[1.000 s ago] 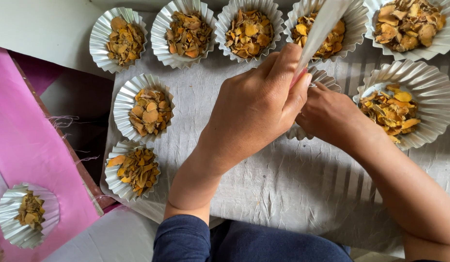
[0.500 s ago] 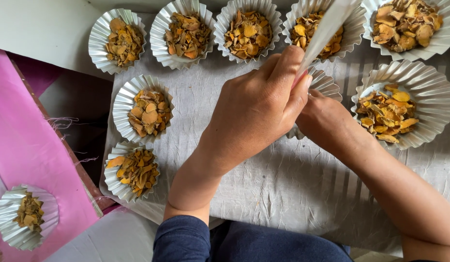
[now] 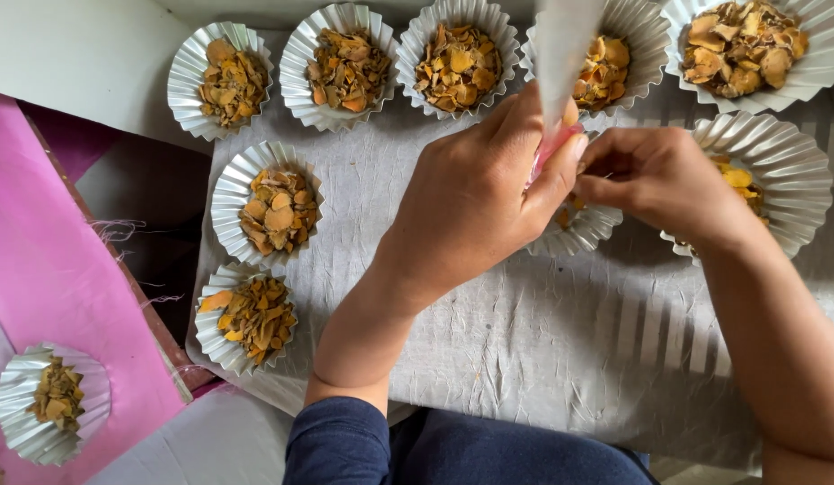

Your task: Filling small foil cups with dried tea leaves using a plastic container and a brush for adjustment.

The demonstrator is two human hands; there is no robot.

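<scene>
My left hand (image 3: 471, 202), on an arm in a dark blue sleeve, grips a clear plastic pouch (image 3: 560, 54) that stands upright from its fingers, pink at its lower end. My right hand (image 3: 659, 180) is curled beside it on the right, its fingertips pinched at the pouch's lower end. Under both hands sits a pleated silver foil cup (image 3: 583, 232) with orange-yellow dried chips, mostly hidden. Another filled foil cup (image 3: 781, 166) lies just behind my right hand.
Several filled foil cups stand on a wrinkled grey cloth (image 3: 525, 359): a row along the top (image 3: 453, 54) and two at the left (image 3: 266, 207). A pink sheet (image 3: 48, 269) at the far left carries one more cup (image 3: 53, 400).
The pouch has swung from a tilt to nearly upright. My right hand has risen from under my left hand and now shows more fully at the pouch's lower end.
</scene>
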